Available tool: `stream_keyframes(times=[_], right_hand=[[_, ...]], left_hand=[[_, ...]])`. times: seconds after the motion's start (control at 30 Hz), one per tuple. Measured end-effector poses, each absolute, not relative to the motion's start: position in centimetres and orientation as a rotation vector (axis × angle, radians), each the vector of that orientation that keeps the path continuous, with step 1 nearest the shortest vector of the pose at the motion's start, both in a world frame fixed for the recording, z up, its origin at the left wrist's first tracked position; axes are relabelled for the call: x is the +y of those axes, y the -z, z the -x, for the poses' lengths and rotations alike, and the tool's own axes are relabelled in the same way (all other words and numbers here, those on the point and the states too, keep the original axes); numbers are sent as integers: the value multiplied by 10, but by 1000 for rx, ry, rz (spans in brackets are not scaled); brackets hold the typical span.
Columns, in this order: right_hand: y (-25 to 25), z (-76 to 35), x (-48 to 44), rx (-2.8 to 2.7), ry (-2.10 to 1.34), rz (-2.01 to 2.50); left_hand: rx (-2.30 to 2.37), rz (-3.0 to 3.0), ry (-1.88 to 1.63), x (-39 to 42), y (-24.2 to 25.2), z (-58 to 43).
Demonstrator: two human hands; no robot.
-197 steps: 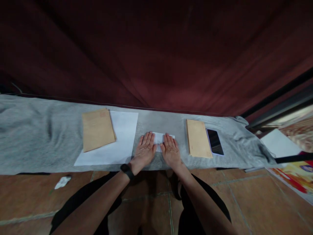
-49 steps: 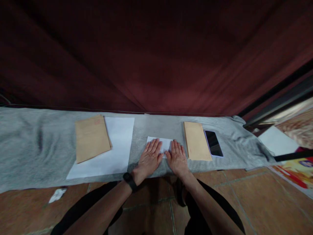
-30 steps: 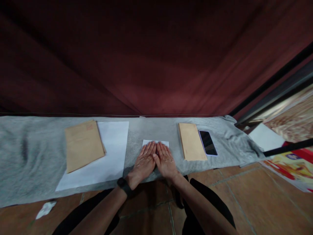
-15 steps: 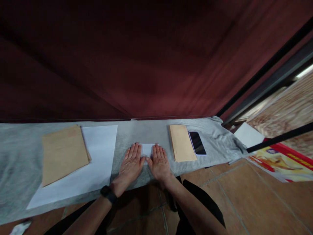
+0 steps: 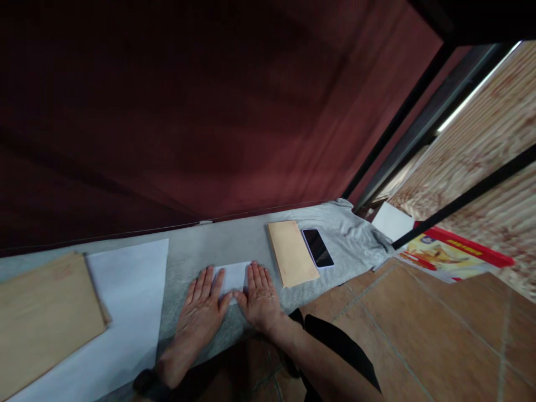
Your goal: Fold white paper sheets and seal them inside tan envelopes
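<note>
A small folded white paper [image 5: 233,277] lies flat on the grey cloth between my two hands. My left hand [image 5: 201,304] rests palm down over its left edge, fingers stretched out and thumb pointing inward. Over the right edge lies my right hand [image 5: 262,298], also flat, its fingers pointing away from me. Both thumbs come close together at the paper's near edge. The parts of the paper under my palms are hidden.
Brown envelopes [image 5: 50,312] lie on large white sheets [image 5: 134,290] at the left. To the right are more tan envelopes [image 5: 293,254] and a dark-screened phone [image 5: 318,248]. A dark red curtain [image 5: 234,139] hangs behind the cloth-covered surface [image 5: 221,237]. A printed box [image 5: 452,254] sits at far right.
The view has swung to the right, so everything on the surface sits further left. My hands stay flat on the paper, and a bit more of it shows between them.
</note>
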State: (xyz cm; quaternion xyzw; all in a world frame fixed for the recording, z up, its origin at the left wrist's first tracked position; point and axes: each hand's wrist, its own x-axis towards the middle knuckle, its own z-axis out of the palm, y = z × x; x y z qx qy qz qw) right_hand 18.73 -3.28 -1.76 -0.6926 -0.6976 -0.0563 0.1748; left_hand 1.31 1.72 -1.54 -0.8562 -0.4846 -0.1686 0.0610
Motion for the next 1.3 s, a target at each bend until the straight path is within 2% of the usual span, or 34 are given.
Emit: stream_keyframes(times=[0.33,0.73,1.3], right_hand=[[21,-188,-38,-1881,250,1975],[4,-157,-25,-2133,-116,1666],[25,-184,-29,-2089,176,1810]], left_hand=[[-1566,2545,431,9,6,-19],[-1626,2617,271,6,3,-15],[-1688,2593,387,4,0,-6]])
